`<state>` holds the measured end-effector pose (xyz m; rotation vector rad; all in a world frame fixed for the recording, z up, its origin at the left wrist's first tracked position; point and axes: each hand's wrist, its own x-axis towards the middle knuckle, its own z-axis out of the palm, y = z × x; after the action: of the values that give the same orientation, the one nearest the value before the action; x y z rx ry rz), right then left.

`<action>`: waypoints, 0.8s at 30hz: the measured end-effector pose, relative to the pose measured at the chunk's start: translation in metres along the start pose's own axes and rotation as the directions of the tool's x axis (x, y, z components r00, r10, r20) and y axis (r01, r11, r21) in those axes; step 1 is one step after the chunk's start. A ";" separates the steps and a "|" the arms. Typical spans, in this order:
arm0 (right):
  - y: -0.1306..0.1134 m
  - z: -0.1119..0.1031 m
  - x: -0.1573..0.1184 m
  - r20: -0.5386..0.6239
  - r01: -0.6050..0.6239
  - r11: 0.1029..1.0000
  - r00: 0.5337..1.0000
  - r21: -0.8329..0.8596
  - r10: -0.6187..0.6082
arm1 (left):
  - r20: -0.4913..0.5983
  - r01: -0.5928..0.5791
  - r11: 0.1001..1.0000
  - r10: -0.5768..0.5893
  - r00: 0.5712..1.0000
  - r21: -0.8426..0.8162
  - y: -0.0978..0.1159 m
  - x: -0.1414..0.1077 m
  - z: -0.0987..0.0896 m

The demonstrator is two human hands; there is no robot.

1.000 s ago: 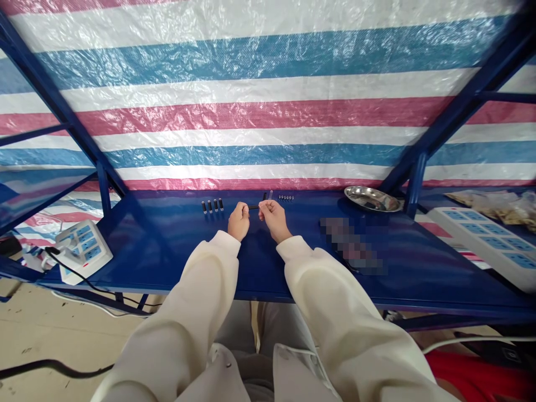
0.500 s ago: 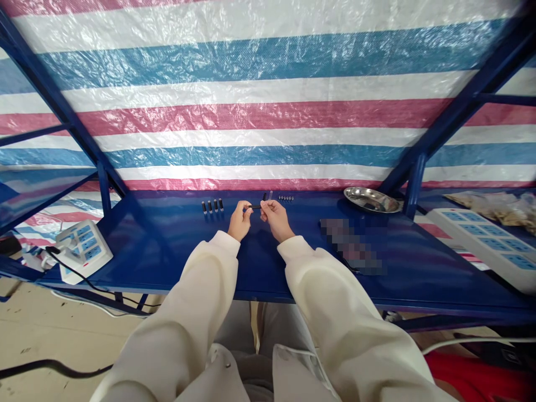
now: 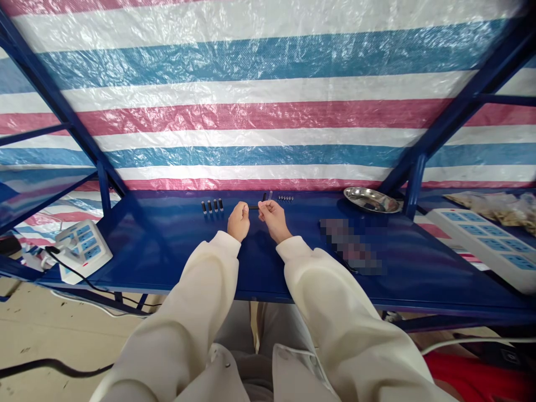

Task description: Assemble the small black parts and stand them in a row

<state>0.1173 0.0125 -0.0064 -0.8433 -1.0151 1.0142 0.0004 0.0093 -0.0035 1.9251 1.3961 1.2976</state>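
Note:
A thin black rod (image 3: 253, 207), possibly a pen barrel, is held level between my two hands above the table. My left hand (image 3: 238, 222) is closed around its left end, the thumb on top. The fingertips of my right hand (image 3: 274, 219) pinch its right end. Just behind the right fingers lie a short black piece (image 3: 264, 196) and a clear narrow piece (image 3: 270, 195), both partly hidden. Several small shiny metal parts (image 3: 286, 199) are lined up to their right. To the left of my hands, several short black cylinders with silvery ends (image 3: 213, 206) form a row.
The blue table (image 3: 167, 245) carries a round steel dish (image 3: 371, 202) at the back right and a blurred-out dark flat object (image 3: 352, 245). Power strips (image 3: 86, 248) flank both sides. A striped plastic sheet (image 3: 259, 117) hangs behind, between blue frame bars.
My right hand has shifted slightly left along the rod, and my left fingers have curled a little more around the other end. The parts on the table lie as before.

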 end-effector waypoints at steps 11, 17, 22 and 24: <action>0.004 -0.005 0.002 0.017 0.044 0.989 0.999 -0.138 -0.042 | 0.017 0.091 0.985 -0.089 0.996 -0.147 -0.007 0.004 0.004; -0.002 -0.003 0.001 -0.056 0.008 0.999 0.998 -0.054 -0.011 | 0.114 0.040 0.961 -0.009 0.993 -0.273 -0.009 0.005 0.004; -0.001 -0.004 0.003 -0.043 0.002 1.000 0.999 -0.032 -0.003 | 0.134 0.019 0.949 0.024 0.991 -0.313 -0.011 0.004 0.005; -0.001 -0.005 0.003 -0.040 0.010 0.999 0.999 -0.038 -0.011 | 0.122 0.005 0.956 0.032 0.992 -0.292 -0.012 0.004 0.005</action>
<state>0.1226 0.0151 -0.0063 -0.8851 -1.0065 0.9681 -0.0009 0.0185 -0.0129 1.7840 1.0652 1.2841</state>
